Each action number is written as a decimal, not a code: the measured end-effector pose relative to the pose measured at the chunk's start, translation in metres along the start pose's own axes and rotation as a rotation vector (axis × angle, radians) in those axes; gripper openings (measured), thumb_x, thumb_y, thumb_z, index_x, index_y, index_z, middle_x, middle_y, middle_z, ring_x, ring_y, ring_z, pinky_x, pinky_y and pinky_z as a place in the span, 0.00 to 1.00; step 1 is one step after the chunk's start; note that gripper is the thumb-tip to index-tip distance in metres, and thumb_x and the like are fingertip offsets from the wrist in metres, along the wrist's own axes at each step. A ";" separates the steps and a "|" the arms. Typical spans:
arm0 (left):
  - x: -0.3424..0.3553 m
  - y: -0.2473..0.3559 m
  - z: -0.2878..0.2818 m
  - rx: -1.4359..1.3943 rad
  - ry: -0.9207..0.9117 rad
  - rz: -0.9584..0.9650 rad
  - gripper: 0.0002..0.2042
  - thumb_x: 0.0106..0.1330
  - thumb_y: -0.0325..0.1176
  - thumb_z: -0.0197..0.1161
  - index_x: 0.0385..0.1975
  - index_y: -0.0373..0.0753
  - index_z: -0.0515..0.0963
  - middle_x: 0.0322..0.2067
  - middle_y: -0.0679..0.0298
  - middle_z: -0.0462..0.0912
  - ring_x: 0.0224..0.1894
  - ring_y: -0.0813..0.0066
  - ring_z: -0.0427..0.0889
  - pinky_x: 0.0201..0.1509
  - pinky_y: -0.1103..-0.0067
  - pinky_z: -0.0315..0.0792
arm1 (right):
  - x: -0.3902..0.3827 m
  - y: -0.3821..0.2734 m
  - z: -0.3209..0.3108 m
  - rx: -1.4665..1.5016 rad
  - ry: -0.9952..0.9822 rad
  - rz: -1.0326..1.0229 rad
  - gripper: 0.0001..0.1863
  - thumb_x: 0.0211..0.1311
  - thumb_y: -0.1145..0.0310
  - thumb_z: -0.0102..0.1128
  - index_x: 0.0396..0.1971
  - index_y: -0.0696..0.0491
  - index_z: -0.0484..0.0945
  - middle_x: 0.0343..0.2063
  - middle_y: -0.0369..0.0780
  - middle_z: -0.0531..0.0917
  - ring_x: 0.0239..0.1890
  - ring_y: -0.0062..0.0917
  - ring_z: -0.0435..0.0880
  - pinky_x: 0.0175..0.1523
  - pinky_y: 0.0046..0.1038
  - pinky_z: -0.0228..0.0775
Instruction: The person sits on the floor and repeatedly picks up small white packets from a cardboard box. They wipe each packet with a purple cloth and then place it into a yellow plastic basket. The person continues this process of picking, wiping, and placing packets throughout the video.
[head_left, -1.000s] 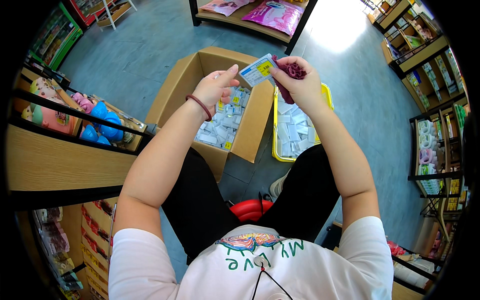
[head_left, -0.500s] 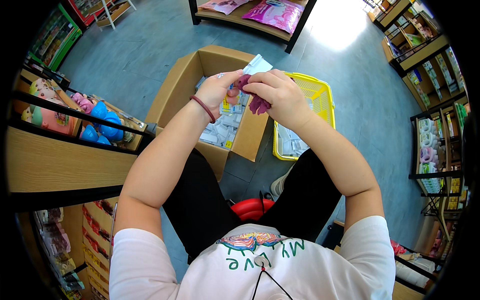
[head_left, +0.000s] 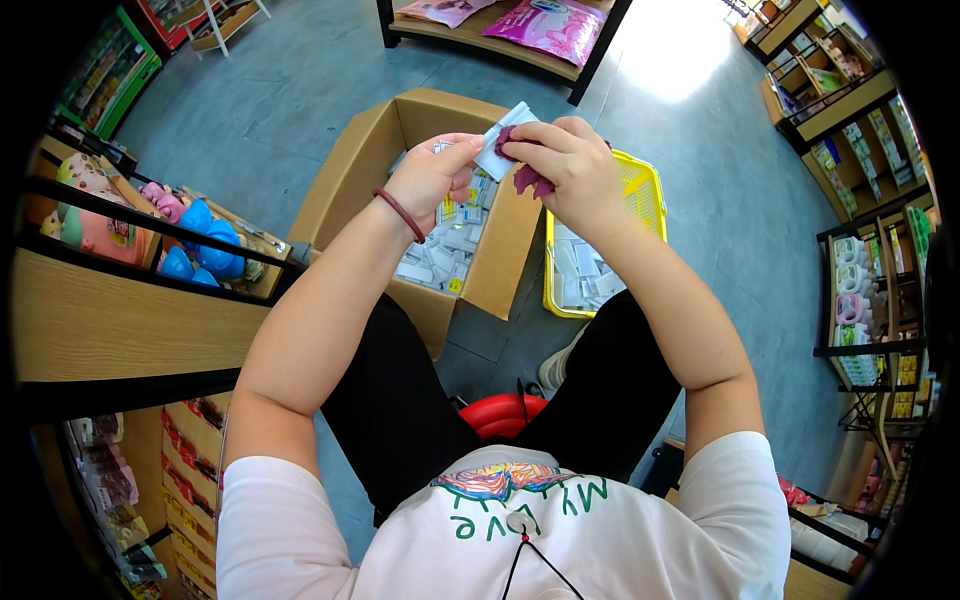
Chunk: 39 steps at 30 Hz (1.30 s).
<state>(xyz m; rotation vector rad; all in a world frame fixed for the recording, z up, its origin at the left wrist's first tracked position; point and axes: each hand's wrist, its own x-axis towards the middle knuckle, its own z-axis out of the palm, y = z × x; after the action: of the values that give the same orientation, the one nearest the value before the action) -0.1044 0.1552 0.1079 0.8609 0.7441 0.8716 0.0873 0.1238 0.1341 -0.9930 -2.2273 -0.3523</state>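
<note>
Between thumb and fingers my left hand point(head_left: 430, 185) grips a thin, pale plastic label holder point(head_left: 490, 161) by its near end. My right hand point(head_left: 575, 180) is closed round a crumpled maroon cloth point(head_left: 534, 182), part of which lies against the holder's face. Both hands are raised over an open cardboard box point(head_left: 505, 245) heaped with similar white and clear holders point(head_left: 440, 258), some with yellow labels. Right of the box stands a yellow plastic basket point(head_left: 655, 195) with more white holders point(head_left: 580, 275) inside. My right forearm partly covers the basket.
A low rack point(head_left: 500, 42) with pink bags stands ahead. Close on my left is a wooden shelf unit point(head_left: 140, 330) with toys. Stocked shelves point(head_left: 870, 310) line the right side. A red round seat point(head_left: 503, 415) shows between my legs.
My right hand has shifted slightly right and upward along the label holder with the cloth. More of the holder's face shows now. My left hand has moved a little left, still gripping it.
</note>
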 end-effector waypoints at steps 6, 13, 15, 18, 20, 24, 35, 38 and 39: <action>0.001 -0.001 -0.002 -0.008 0.027 -0.004 0.08 0.64 0.34 0.57 0.38 0.38 0.72 0.18 0.74 0.63 0.19 0.88 0.59 0.23 0.87 0.57 | 0.002 0.009 -0.001 -0.035 0.036 -0.010 0.19 0.31 0.74 0.68 0.32 0.49 0.81 0.37 0.30 0.80 0.36 0.26 0.76 0.41 0.26 0.72; 0.000 0.000 -0.008 0.019 0.010 -0.002 0.08 0.64 0.35 0.57 0.36 0.38 0.72 0.18 0.74 0.64 0.18 0.87 0.59 0.22 0.87 0.57 | -0.003 0.026 0.002 -0.151 0.038 0.177 0.17 0.37 0.74 0.66 0.33 0.50 0.81 0.36 0.31 0.80 0.37 0.28 0.76 0.41 0.26 0.72; 0.000 0.001 -0.009 0.021 0.016 -0.001 0.08 0.64 0.36 0.57 0.34 0.38 0.72 0.18 0.73 0.63 0.18 0.87 0.59 0.22 0.87 0.56 | -0.008 0.038 0.002 -0.165 0.044 0.283 0.16 0.39 0.74 0.66 0.34 0.51 0.81 0.36 0.31 0.80 0.37 0.29 0.77 0.41 0.26 0.72; 0.001 -0.001 -0.010 0.037 0.072 0.011 0.08 0.64 0.36 0.57 0.31 0.38 0.72 0.17 0.73 0.63 0.18 0.87 0.59 0.21 0.87 0.56 | -0.009 0.037 0.000 0.097 0.101 0.381 0.16 0.42 0.71 0.67 0.36 0.53 0.81 0.37 0.37 0.80 0.39 0.32 0.77 0.44 0.28 0.71; 0.001 -0.002 -0.005 0.049 0.132 0.017 0.08 0.64 0.37 0.57 0.29 0.39 0.71 0.17 0.72 0.63 0.18 0.87 0.59 0.21 0.87 0.56 | -0.009 0.028 -0.002 0.255 0.107 0.388 0.17 0.43 0.69 0.68 0.37 0.54 0.80 0.38 0.39 0.79 0.40 0.32 0.77 0.46 0.28 0.71; 0.005 -0.008 -0.008 -0.009 0.085 -0.001 0.09 0.61 0.37 0.60 0.31 0.38 0.73 0.18 0.74 0.65 0.18 0.87 0.60 0.21 0.86 0.56 | -0.003 -0.008 0.007 0.387 0.018 0.365 0.20 0.44 0.65 0.71 0.39 0.56 0.79 0.38 0.41 0.79 0.41 0.33 0.77 0.47 0.28 0.71; 0.006 -0.002 -0.001 0.006 0.038 0.025 0.12 0.62 0.38 0.60 0.38 0.37 0.73 0.31 0.68 0.74 0.21 0.90 0.62 0.22 0.90 0.59 | -0.009 -0.006 0.021 0.558 -0.033 0.586 0.22 0.44 0.76 0.66 0.44 0.56 0.76 0.34 0.42 0.80 0.36 0.31 0.79 0.42 0.27 0.72; 0.007 -0.004 -0.008 0.051 0.191 0.081 0.15 0.61 0.37 0.62 0.41 0.36 0.70 0.34 0.67 0.74 0.21 0.91 0.62 0.22 0.91 0.60 | -0.001 -0.003 0.013 0.806 -0.041 0.887 0.15 0.51 0.73 0.64 0.42 0.56 0.77 0.28 0.40 0.80 0.30 0.21 0.79 0.36 0.21 0.72; 0.007 -0.003 -0.007 0.064 0.213 0.071 0.15 0.61 0.37 0.62 0.42 0.36 0.70 0.34 0.66 0.75 0.21 0.91 0.62 0.22 0.91 0.60 | 0.002 -0.003 0.007 0.902 -0.045 1.002 0.14 0.53 0.72 0.64 0.41 0.55 0.77 0.27 0.39 0.80 0.30 0.19 0.79 0.36 0.20 0.72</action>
<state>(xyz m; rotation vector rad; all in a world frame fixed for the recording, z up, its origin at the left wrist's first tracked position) -0.1057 0.1626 0.1003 0.8633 0.9354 1.0180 0.0809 0.1261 0.1303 -1.3678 -1.3595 1.0144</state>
